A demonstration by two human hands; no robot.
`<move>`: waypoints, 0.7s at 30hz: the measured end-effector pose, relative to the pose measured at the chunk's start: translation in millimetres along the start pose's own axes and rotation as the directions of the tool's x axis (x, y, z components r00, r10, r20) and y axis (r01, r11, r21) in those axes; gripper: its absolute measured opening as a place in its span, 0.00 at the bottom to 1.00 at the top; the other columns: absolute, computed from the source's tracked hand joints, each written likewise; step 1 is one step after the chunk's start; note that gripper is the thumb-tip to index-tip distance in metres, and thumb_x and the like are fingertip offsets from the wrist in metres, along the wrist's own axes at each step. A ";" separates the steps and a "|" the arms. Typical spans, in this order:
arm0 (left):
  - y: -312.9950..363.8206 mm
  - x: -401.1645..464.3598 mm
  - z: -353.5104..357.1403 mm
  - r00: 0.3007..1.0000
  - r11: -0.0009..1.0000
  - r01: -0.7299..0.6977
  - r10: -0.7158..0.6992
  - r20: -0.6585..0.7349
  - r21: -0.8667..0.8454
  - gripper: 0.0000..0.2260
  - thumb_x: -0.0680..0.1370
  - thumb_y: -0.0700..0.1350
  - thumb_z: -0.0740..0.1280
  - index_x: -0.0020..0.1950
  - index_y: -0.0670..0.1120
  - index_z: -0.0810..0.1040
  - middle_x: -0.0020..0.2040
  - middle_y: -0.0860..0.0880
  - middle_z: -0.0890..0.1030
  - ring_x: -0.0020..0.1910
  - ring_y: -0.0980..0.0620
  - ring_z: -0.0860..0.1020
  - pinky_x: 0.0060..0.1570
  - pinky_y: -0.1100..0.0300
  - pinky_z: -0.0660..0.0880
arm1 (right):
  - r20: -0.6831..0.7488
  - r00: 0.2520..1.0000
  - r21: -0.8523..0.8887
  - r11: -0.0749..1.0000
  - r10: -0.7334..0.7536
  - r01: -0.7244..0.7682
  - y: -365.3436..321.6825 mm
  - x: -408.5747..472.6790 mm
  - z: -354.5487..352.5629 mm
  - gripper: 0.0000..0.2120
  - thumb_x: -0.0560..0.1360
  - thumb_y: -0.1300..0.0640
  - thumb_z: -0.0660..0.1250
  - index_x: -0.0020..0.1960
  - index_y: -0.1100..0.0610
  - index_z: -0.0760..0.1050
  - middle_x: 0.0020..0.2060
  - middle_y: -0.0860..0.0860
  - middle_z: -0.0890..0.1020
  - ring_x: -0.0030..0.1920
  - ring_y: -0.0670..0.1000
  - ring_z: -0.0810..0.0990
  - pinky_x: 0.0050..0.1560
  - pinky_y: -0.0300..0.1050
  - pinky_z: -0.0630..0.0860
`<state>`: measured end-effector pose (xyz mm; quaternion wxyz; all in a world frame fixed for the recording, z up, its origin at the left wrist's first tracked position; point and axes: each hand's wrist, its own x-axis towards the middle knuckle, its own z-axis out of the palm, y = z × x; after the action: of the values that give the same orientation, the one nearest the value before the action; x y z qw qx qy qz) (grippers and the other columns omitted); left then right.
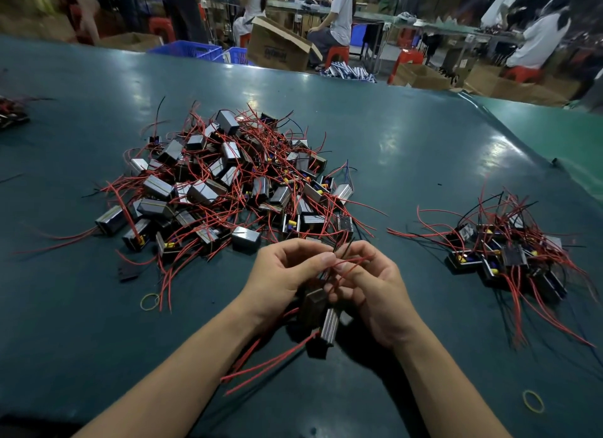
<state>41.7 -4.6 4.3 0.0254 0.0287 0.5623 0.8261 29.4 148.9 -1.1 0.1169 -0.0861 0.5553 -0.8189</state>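
Green table mat fills most of the view.

Big pile sits mid-mat: small boxy units, metal-sided, red and black leads tangled all through it.

Cardboard box is beyond the big pile, off the far edge of the mat, flap open.

Small pile is right of the big pile and well apart from it. Same units, fewer, leads trailing toward the near edge.

Left hand is just on the near side of the big pile, fingers curled, thumb and fingertips pinched on the red leads.

Right hand is right next to it, same side of the big pile, fingers curled and clamped on the same leads. The two sets of fingertips almost touch.

Held units hang between the palms, nearer than the big pile and clear of it. One dark face and one ribbed metal face show. It looks like two units, but overlap and blur make the count uncertain.

More red leads run from them down and left over the mat.

Rubber band lies flat just off the big pile's near-left corner.

Second rubber band is far to the near right of the big pile.
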 end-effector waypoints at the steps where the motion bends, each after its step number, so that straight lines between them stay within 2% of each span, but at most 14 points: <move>1: -1.2 -0.1 -0.2 1.000 0.999 -0.014 0.014 -0.007 0.029 0.05 0.67 0.43 0.75 0.43 0.46 0.85 0.41 0.44 0.85 0.39 0.49 0.83 0.38 0.58 0.80 | -0.001 1.000 -0.006 1.000 0.000 0.000 -0.3 -0.5 0.2 0.06 0.73 0.67 0.68 0.43 0.57 0.77 0.34 0.54 0.79 0.30 0.52 0.79 0.28 0.41 0.78; 4: -3.2 -0.4 0.0 0.998 0.992 -0.056 0.059 -0.024 0.113 0.06 0.70 0.43 0.74 0.45 0.45 0.84 0.42 0.45 0.85 0.42 0.49 0.82 0.43 0.58 0.80 | -0.021 0.999 -0.055 0.998 -0.030 0.029 -0.2 -0.5 0.6 0.06 0.73 0.63 0.70 0.41 0.53 0.79 0.34 0.54 0.79 0.31 0.52 0.79 0.30 0.42 0.78; 6: -4.6 -0.9 -0.5 0.997 0.984 -0.075 0.077 -0.007 0.164 0.06 0.72 0.40 0.72 0.47 0.42 0.81 0.41 0.47 0.84 0.41 0.50 0.82 0.43 0.59 0.80 | -0.030 0.998 -0.079 0.996 -0.052 0.050 -1.3 -0.5 1.4 0.03 0.71 0.56 0.73 0.41 0.54 0.80 0.33 0.55 0.79 0.30 0.52 0.79 0.30 0.42 0.79; 7: -5.1 -1.6 -0.6 0.997 0.980 -0.079 0.080 0.001 0.182 0.05 0.73 0.37 0.72 0.48 0.40 0.79 0.40 0.48 0.84 0.40 0.51 0.82 0.42 0.60 0.80 | -0.034 0.998 -0.089 0.994 -0.059 0.056 -1.5 -0.4 1.3 0.05 0.71 0.54 0.73 0.41 0.55 0.79 0.32 0.55 0.79 0.30 0.52 0.80 0.31 0.42 0.79; 11: -5.5 -2.4 -0.3 0.998 0.978 -0.056 0.057 -0.003 0.200 0.07 0.74 0.32 0.70 0.51 0.38 0.80 0.41 0.46 0.85 0.39 0.52 0.82 0.41 0.61 0.79 | -0.067 0.993 -0.140 0.986 -0.097 0.087 -0.1 1.1 1.0 0.02 0.70 0.58 0.72 0.42 0.55 0.79 0.35 0.55 0.79 0.29 0.54 0.80 0.28 0.42 0.79; 15: -4.4 -4.6 3.0 0.998 0.968 -0.059 0.061 0.001 0.243 0.06 0.74 0.31 0.70 0.50 0.37 0.81 0.38 0.45 0.84 0.36 0.51 0.82 0.40 0.60 0.79 | -0.065 0.989 -0.176 0.977 -0.136 0.123 1.1 1.6 -0.8 0.08 0.74 0.68 0.69 0.49 0.57 0.78 0.40 0.54 0.79 0.29 0.55 0.79 0.27 0.43 0.78; 19: -6.3 -5.1 5.4 0.986 0.881 -0.125 0.161 -0.040 0.457 0.04 0.73 0.35 0.73 0.47 0.41 0.83 0.39 0.40 0.84 0.37 0.40 0.81 0.43 0.47 0.79 | -0.068 0.975 -0.303 0.936 -0.211 0.181 -2.8 1.6 -0.2 0.05 0.75 0.63 0.70 0.44 0.53 0.78 0.37 0.53 0.80 0.29 0.51 0.79 0.27 0.43 0.77; 21: -8.0 -4.7 5.0 0.981 0.833 -0.143 0.192 -0.037 0.535 0.04 0.72 0.35 0.73 0.44 0.43 0.84 0.37 0.41 0.83 0.35 0.41 0.79 0.41 0.48 0.78 | -0.061 0.969 -0.367 0.908 -0.239 0.201 -3.7 2.0 -0.1 0.04 0.73 0.61 0.71 0.43 0.54 0.79 0.35 0.51 0.80 0.30 0.49 0.79 0.28 0.42 0.77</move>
<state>46.9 2.7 -1.4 -0.0810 0.0467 0.7639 0.6385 27.2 149.7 2.4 -0.0227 -0.1251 0.6872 -0.7152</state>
